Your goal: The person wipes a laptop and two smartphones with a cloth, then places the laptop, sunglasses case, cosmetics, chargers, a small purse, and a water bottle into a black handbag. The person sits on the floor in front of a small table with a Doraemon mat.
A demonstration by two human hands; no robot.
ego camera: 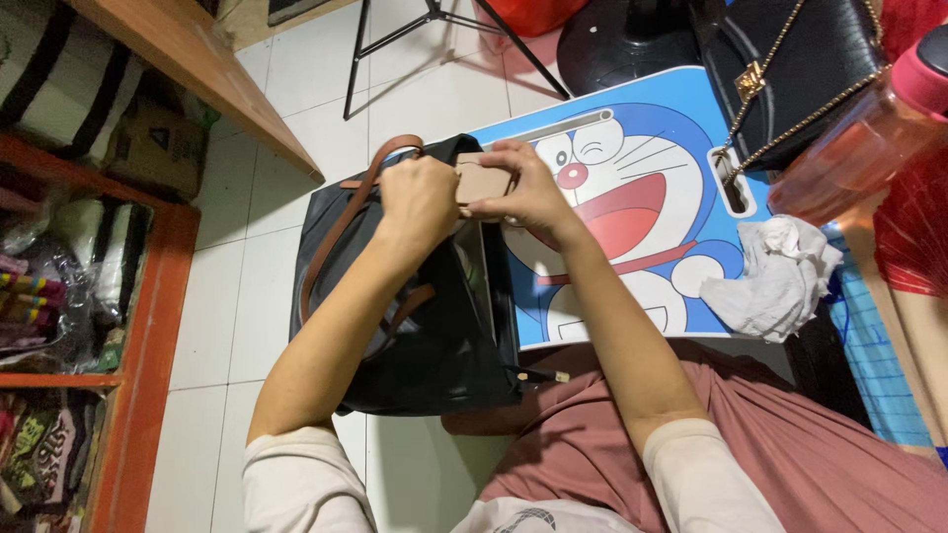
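A black bag (434,336) with brown straps (341,227) lies on the white tiled floor in front of me, partly over a blue cartoon lap table (632,197). Both hands are at its far top edge. My left hand (420,197) is closed around the bag's top by the strap. My right hand (528,188) pinches a tan flap (482,182) of the bag between thumb and fingers. The bag's mouth gapes open, showing a pale lining.
A crumpled white cloth (775,276) lies on the lap table's right end. A black quilted bag with gold chain (790,69) and an orange bottle (869,128) sit at upper right. An orange wooden shelf (148,296) stands left, a tripod (434,30) beyond.
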